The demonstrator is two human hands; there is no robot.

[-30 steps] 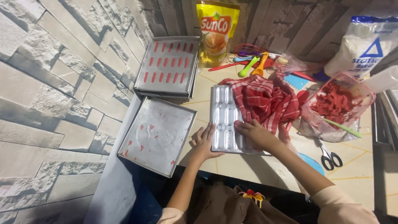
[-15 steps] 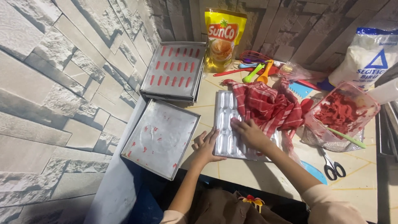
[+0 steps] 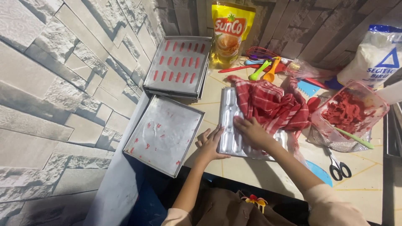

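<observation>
Both hands on the mould

Left hand [image 3: 210, 143] and right hand [image 3: 250, 132] still press the mould [image 3: 231, 125] flat, fingers spread; cloth [image 3: 268, 104] unmoved.

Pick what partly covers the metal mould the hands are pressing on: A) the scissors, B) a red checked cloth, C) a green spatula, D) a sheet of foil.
B: the red checked cloth lies bunched over the far right part of the metal mould, while the left hand and right hand rest on its near end.
</observation>
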